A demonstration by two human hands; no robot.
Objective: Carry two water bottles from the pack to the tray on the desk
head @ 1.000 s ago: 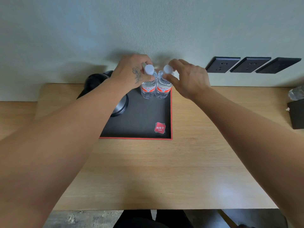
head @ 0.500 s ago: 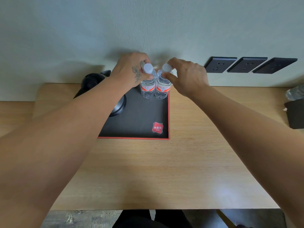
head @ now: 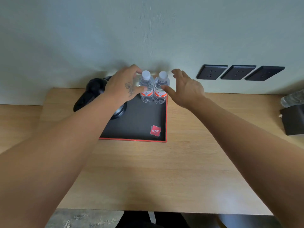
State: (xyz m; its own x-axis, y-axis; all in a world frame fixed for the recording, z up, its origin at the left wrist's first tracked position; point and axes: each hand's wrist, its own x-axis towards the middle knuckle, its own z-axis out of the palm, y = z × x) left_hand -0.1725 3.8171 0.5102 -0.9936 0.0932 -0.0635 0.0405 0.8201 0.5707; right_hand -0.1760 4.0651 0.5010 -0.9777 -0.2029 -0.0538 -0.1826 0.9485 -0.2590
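Black kettle (head: 98,94) sits behind left hand (head: 122,86); both bottles (head: 146,89) upright between spread fingers (head: 176,74) of right hand (head: 185,89), tray (head: 134,139) rim beneath.

Desk (head: 164,170): light wood-grain surface, smooth, low sheen. Tray (head: 136,122): matt black floor with a fine grainy texture, thin red rim, and a glossy red printed label (head: 155,130) at its near right corner. Two water bottles (head: 152,89) at the tray's far right: clear ribbed plastic, pale matt plastic caps, red-and-white paper or film wrappers. Kettle (head: 98,94) at far left: black glossy plastic with a brushed metallic base. Wall (head: 98,38): pale, matt, faintly textured covering. Wall sockets (head: 238,72): dark satin plastic.
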